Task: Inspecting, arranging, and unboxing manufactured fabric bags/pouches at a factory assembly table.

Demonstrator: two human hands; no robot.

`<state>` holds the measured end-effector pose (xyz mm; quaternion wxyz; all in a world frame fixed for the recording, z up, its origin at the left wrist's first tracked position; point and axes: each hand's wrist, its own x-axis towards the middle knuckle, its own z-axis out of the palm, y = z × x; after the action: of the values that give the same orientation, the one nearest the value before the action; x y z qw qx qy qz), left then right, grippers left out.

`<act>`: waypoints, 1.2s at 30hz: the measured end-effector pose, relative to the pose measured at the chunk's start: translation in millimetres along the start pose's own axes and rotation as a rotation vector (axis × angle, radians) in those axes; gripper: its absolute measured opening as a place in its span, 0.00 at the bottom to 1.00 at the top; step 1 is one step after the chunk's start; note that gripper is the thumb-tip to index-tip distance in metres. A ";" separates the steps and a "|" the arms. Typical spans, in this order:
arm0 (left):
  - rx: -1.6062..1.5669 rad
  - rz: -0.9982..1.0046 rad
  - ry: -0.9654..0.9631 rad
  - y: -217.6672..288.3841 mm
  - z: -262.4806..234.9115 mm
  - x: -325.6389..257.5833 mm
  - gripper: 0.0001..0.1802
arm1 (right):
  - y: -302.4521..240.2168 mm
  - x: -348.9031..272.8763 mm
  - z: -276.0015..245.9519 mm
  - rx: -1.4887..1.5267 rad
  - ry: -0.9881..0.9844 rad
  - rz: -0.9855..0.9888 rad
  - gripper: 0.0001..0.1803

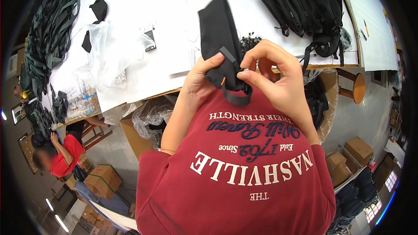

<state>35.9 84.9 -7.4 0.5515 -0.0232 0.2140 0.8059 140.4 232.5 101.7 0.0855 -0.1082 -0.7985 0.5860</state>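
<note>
Head view: left hand (201,75) & right hand (278,76) fingers pinched shut on black fabric pouch (219,35) w/ strap loop (237,96)

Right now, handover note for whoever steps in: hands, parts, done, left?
Left hand: pinching the lower edge of the black fabric pouch piece, held up over the white-covered table.
Right hand: fingertips on the black webbing strap loop hanging from that piece.
Nearby: pile of finished black bags at the far right of the table, bundle of dark straps at the far left, clear plastic bags between.
Done: strap is joined to the piece.
Left: cannot tell how far the fitting has got.
</note>
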 end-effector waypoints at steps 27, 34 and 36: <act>0.171 0.034 0.037 11.3 30.2 -12.1 0.26 | -16.0 -6.0 -14.3 -0.447 -0.045 -0.445 0.14; 0.164 0.102 0.054 9.6 28.5 -11.6 0.24 | -14.0 -3.1 -9.2 -0.449 -0.088 -0.541 0.13; 0.146 0.102 0.074 8.9 26.5 -11.8 0.24 | -16.5 -2.0 -9.9 -0.449 -0.129 -0.517 0.13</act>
<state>37.8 81.7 22.8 0.5018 -0.0019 0.2935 0.8137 143.7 236.2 120.3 0.1546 0.1188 -0.9122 0.3603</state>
